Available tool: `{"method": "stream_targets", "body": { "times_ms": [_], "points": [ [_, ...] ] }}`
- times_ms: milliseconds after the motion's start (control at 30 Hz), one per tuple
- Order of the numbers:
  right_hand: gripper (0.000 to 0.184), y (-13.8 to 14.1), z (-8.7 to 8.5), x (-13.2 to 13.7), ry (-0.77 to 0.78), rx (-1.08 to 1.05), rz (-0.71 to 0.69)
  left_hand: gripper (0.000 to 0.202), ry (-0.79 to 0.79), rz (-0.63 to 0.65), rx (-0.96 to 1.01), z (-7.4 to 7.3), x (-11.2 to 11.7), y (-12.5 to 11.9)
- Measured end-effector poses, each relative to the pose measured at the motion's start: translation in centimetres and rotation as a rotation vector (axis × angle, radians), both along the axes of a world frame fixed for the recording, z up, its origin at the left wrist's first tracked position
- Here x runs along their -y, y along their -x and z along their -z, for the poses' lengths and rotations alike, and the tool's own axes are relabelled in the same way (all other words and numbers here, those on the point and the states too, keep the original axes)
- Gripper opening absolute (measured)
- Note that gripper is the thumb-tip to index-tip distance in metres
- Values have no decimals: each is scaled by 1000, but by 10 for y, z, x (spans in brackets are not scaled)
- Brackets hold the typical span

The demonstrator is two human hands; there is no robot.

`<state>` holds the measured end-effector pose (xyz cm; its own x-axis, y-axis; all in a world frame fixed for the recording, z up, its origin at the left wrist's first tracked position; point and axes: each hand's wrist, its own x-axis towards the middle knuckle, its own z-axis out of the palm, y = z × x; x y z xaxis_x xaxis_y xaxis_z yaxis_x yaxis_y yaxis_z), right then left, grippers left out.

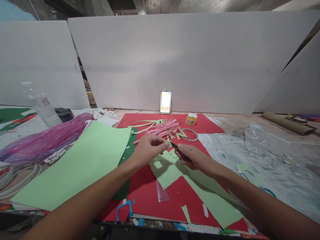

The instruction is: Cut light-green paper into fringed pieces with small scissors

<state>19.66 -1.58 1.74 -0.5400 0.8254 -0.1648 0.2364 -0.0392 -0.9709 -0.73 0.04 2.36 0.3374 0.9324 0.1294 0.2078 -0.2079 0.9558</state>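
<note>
My left hand (147,150) pinches a small pale green paper piece (169,143) between thumb and fingertips. Closed around a slim dark tool (174,146) is my right hand (193,155); the tool's tip meets the paper piece, and its handle is mostly hidden by my fingers. Below the hands, cut light green paper (163,171) lies on a red sheet (147,196). Just beyond them rests a bundle of pink paper strips (166,127) with pale green strips (145,123) and a pale ring (192,134).
A yellow-labelled jar (191,119) and an upright, blurred phone-like screen (165,102) stand farther back. Large green sheets (75,163) and a plastic bottle (42,105) are at left. At right lie a clear plastic container (255,138) and a cardboard tube (286,123). White boards (175,60) rise behind.
</note>
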Motion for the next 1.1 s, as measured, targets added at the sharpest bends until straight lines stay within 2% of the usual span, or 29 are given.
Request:
{"method": "stream_targets", "body": {
  "times_ms": [200,733,1100],
  "points": [
    [48,0,-1,1,5,-2,-8,20,-3,-19,64,0,0,-2],
    [48,1,-2,1,5,-5,12,21,10,14,38,1,1,-3],
    [46,1,0,1,12,-35,18,23,11,5,101,-5,4,-2]
  ]
}}
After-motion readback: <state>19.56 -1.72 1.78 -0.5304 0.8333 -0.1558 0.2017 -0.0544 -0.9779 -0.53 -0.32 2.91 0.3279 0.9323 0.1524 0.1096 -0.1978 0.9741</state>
